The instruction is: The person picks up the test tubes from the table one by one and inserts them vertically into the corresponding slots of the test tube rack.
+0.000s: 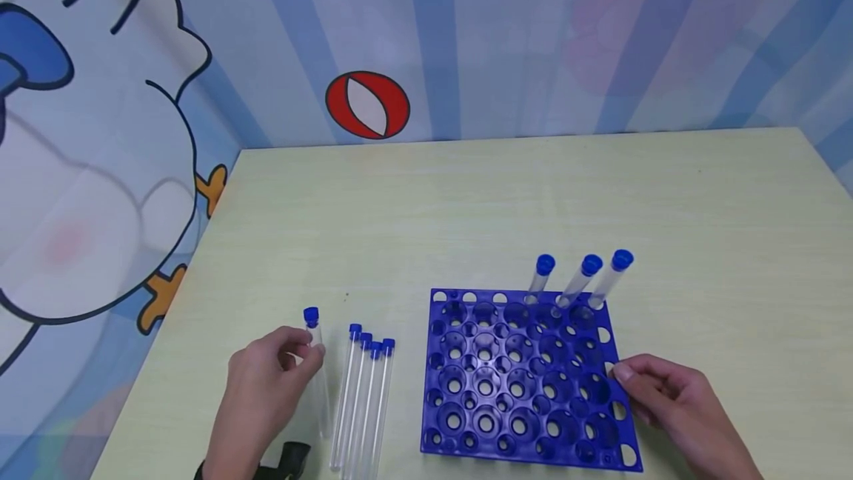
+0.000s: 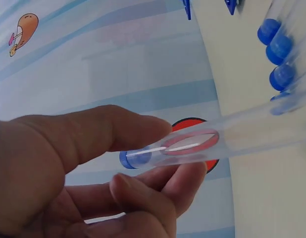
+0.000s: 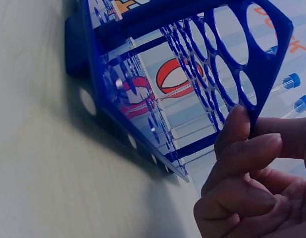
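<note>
Between thumb and fingers my left hand point(image 1: 269, 376) pinches a clear test tube point(image 1: 323, 391) near its blue cap point(image 1: 311, 316). In the left wrist view the tube point(image 2: 242, 130) runs off to the right, its capped end by the fingers. Several more capped tubes point(image 1: 363, 398) lie side by side on the table, just right of that hand. My right hand point(image 1: 686, 402) grips the right edge of a blue test tube rack point(image 1: 496, 444). Three capped tubes point(image 1: 573, 284) stand in the rack's back row toward the right, leaning a little. The right wrist view shows the rack's open side frame point(image 3: 272, 74).
A pale wooden table point(image 1: 373, 235) carries everything. Its back edge meets a wall point(image 1: 496, 43) with blue stripes and a printed red ball point(image 1: 368, 105). A cartoon figure point(image 1: 87, 169) covers the left wall. A black strap point(image 1: 293, 458) sits at the left wrist.
</note>
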The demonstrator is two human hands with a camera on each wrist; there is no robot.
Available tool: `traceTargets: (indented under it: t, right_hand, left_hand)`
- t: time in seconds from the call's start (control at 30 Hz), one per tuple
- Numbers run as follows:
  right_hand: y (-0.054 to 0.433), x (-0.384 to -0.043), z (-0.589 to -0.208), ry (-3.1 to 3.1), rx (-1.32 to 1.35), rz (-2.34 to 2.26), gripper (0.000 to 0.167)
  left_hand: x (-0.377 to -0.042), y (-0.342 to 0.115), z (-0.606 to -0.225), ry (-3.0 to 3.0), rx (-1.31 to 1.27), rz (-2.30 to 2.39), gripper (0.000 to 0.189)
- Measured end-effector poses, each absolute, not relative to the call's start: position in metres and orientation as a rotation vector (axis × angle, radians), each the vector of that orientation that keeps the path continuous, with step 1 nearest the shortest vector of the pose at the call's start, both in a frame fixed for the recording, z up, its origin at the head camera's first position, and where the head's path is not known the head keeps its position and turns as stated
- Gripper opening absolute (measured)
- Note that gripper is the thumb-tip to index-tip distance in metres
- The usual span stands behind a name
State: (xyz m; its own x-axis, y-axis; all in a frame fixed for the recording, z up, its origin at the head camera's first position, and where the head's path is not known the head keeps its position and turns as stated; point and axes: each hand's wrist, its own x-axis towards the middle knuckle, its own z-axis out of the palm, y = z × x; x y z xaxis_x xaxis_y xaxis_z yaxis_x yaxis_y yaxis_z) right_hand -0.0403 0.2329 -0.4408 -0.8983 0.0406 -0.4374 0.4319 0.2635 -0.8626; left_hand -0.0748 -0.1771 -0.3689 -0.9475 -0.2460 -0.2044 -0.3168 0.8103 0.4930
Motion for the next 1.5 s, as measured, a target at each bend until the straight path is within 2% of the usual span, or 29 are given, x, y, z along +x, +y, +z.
traceTargets:
  t: [0.43,0.83,1.5]
  right_hand:
    - [0.232,-0.039,-0.443,2.219,0.401,-1.707,0.042]
    - [0.232,-0.039,-0.443,2.232,0.393,-1.703,0.041]
    - [0.232,-0.04,-0.441,2.214,0.433,-1.694,0.044]
  left_hand:
    - [-0.064,-0.174,-0.355,3.07,-0.615,0.923,0.018]
    - [-0.063,-0.172,-0.355,3.14,-0.628,1.02,0.02]
    - [-0.079,-0.147,-0.331,3.257,-0.041,1.253,0.013]
